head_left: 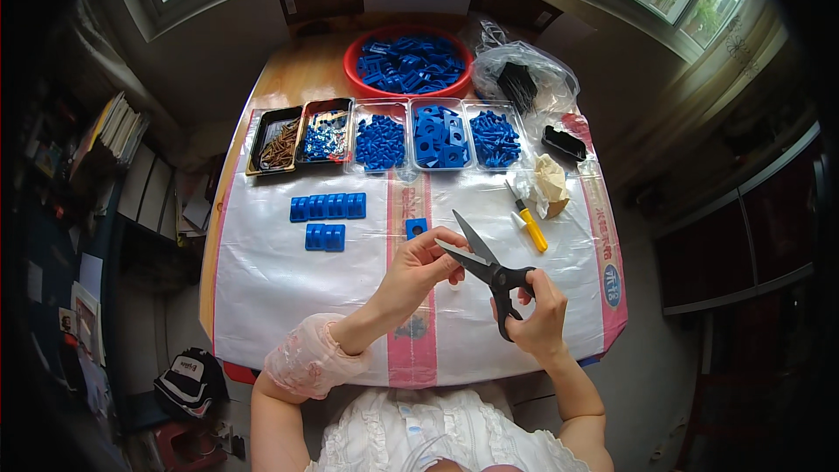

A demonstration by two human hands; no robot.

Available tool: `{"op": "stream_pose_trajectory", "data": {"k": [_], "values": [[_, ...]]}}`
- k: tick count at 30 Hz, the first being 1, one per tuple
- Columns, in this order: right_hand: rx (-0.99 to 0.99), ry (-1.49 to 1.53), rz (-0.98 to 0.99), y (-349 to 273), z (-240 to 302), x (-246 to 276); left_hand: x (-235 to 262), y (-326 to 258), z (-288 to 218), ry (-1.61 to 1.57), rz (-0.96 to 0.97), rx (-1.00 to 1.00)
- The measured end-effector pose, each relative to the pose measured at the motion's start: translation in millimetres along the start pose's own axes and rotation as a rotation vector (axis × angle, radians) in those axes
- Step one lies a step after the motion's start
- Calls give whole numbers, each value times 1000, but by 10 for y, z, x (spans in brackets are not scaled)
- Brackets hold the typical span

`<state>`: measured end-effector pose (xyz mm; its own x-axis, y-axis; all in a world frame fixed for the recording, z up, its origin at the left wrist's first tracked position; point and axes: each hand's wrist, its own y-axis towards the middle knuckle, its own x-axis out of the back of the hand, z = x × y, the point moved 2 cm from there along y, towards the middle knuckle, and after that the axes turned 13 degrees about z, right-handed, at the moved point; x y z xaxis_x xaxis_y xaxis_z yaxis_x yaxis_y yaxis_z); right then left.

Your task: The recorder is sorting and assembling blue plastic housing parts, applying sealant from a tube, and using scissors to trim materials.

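Note:
My right hand grips a pair of black-handled scissors by the loops, with the blades spread apart and pointing up and left. Close by, my left hand has its fingers pinched together beside the lower blade. Whatever sits between those fingertips is too small or hidden to make out. Just beyond the left hand, a blue plastic piece with a round hole lies on the sheet. Farther left, a row of joined blue blocks rests above a shorter blue row.
Along the back stand a tray of brown screws and several trays of small blue parts. Behind them is a red basin of blue pieces beside a clear plastic bag. At right lie a yellow-handled screwdriver, crumpled paper and a black container.

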<state>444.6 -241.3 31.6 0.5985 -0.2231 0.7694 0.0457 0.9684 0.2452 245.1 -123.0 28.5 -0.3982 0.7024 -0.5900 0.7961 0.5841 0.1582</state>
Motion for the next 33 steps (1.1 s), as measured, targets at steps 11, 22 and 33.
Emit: {"op": "stream_pose_trajectory", "data": {"k": [11, 22, 33], "values": [[-33, -3, 25, -19, -45, 47, 1, -6, -3, 16, -31, -21], [-31, -24, 66, -33, -26, 154, 27, 7, -1, 74, -50, -19], [-13, -41, 94, -54, -37, 220, 46, 7, 25, 80, -45, -21]]}}
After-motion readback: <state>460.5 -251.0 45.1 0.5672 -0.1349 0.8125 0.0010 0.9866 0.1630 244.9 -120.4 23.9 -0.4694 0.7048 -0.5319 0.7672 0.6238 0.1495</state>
